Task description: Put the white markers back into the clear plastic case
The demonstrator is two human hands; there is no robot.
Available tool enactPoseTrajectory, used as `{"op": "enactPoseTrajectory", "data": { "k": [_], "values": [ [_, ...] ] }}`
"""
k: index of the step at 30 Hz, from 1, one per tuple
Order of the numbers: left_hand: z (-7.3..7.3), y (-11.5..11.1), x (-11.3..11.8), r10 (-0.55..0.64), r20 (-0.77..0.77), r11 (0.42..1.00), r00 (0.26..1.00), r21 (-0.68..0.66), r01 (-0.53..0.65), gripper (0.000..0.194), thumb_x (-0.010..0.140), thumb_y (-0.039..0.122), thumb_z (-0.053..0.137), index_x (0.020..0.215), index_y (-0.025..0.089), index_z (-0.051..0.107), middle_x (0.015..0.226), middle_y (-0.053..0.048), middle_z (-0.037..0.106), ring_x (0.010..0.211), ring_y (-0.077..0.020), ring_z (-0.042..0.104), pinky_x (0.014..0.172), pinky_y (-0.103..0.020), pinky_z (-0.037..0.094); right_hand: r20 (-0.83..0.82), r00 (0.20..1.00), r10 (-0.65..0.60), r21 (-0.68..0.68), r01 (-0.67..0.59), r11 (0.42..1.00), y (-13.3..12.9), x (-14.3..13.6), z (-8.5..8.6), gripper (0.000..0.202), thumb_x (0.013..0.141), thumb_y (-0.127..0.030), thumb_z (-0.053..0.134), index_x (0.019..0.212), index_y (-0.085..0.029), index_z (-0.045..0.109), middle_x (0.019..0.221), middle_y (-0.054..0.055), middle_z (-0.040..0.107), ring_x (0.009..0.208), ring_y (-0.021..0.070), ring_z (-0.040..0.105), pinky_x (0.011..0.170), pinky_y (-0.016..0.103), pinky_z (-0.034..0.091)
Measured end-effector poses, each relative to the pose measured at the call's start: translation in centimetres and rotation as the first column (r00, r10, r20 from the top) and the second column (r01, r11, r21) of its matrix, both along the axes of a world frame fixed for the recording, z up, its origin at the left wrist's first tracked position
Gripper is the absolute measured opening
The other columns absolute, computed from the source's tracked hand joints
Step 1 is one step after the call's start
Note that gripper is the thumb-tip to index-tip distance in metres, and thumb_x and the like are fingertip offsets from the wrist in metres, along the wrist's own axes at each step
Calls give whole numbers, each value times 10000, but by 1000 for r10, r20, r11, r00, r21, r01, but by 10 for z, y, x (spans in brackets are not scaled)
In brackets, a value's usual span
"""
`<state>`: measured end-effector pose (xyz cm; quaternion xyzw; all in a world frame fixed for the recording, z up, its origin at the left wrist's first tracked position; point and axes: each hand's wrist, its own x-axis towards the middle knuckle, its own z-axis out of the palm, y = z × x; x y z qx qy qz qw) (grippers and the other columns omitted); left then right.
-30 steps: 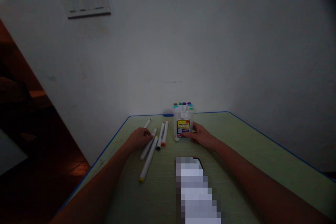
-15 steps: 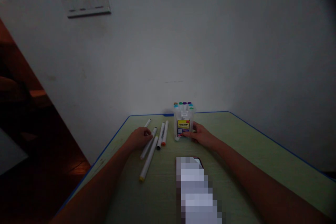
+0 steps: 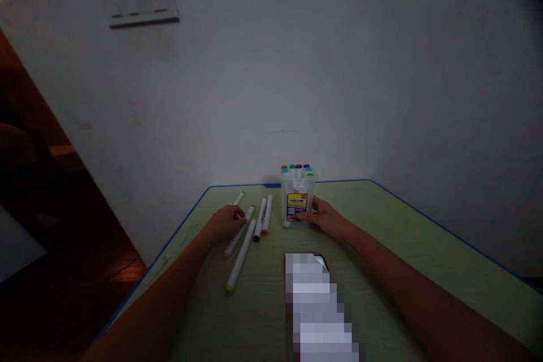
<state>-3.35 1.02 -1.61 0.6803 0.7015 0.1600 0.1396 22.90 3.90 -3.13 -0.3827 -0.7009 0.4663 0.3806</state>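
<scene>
My right hand (image 3: pixel 324 219) grips the lower right side of a clear plastic marker case (image 3: pixel 297 195) with a yellow label; several markers with coloured caps stand upright in it. My left hand (image 3: pixel 227 222) is curled over a white marker (image 3: pixel 237 240), fingertips at its upper part; whether they pinch it is too small to tell. Beside it lie a yellow-ended marker (image 3: pixel 241 257), a black-ended marker (image 3: pixel 260 219) and an orange-ended marker (image 3: pixel 267 215). A further marker (image 3: pixel 240 198) shows partly behind my left hand.
A pixelated phone-like object (image 3: pixel 320 305) lies on the green table (image 3: pixel 254 322) near its front. Behind the blue-edged table rises a grey wall, with a switch-like panel (image 3: pixel 139 3) at the upper left.
The lower end of the white marker under my left hand has shifted slightly left. Both hands are in nearly the same places.
</scene>
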Motion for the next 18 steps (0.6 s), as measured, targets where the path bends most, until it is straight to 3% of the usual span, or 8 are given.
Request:
{"op": "enactPoseTrajectory", "data": {
  "k": [7,14,18],
  "values": [
    [-1,0,0,-1,-1,1000,1000,-3,1,313,666,385,456,839,177,613,830,-47,620,679,-113,534,589,-212,356,1,1000,3,7,-3,1000,2,0,-2,431,654,-314,644,1031,-140,527,949,77,636,687,143,561,537,240,412],
    [-1,1,0,7,4,1000,1000,-7,-7,320,659,406,466,834,184,616,826,-45,617,687,-115,536,592,-215,351,-29,1000,3,10,-3,1000,-1,-1,2,422,638,-293,656,1011,-134,539,1012,89,627,873,187,574,685,287,451],
    [-2,1,0,1,2,1000,1000,-2,-1,315,661,403,468,836,186,617,834,-42,616,702,-115,537,603,-215,352,-20,1000,-4,0,4,1000,-1,-1,3,428,632,-292,656,1013,-135,539,996,91,633,865,196,573,663,294,451]
  ]
}}
